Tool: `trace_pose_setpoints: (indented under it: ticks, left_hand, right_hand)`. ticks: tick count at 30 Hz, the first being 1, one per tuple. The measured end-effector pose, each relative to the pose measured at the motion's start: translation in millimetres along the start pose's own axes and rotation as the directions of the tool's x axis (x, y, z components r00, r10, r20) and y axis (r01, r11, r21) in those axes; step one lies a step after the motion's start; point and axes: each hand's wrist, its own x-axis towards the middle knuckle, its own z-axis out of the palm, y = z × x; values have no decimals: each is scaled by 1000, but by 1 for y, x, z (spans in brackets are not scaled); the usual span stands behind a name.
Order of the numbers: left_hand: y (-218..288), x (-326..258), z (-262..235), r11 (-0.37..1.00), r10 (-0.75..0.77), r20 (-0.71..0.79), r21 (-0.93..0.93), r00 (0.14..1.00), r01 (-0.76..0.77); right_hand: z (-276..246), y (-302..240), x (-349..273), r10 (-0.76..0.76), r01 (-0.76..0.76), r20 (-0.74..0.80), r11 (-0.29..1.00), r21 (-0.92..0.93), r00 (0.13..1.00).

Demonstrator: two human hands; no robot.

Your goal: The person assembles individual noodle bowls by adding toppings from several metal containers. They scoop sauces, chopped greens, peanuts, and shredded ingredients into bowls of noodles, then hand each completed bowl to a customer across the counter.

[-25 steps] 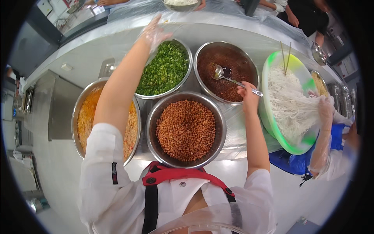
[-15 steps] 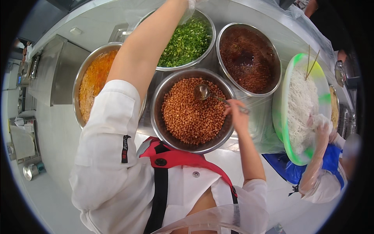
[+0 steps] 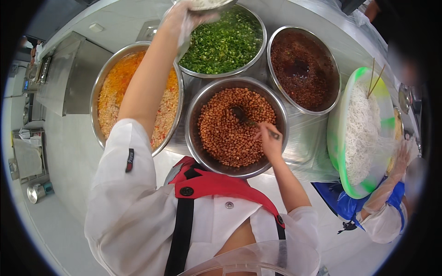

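Observation:
My left hand, in a clear plastic glove, reaches to the far edge of view, blurred by motion. It grips a bowl of white food, partly cut off by the frame, over the far side of the basin of chopped green herbs. My bare right hand is closed round the handle of a metal spoon. The spoon's head sits among roasted-looking nuts or beans in the steel basin right in front of me.
A steel basin of orange and pale chopped food stands left. Another basin of dark red sauce stands far right. Further right, a green-and-white tub holds white noodles and two sticks. A co-worker's gloved hand is beside it.
My left hand has come back leftward into view with the bowl. My right hand has shifted left and lowered the spoon into the nuts or beans. The co-worker's hand has left the noodles.

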Motion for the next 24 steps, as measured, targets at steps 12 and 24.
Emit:
trace_pose_setpoints:
  ticks: [12,24]
  left_hand:
    - [-15,-226,-14,972,-30,-399,202,917,120]
    - [-53,-252,-48,989,-104,-384,-141,918,53]
  right_hand:
    - [-11,-175,-18,-307,308,-88,951,5,948]
    - [63,-180,9,-863,936,487,-50,-348,135]
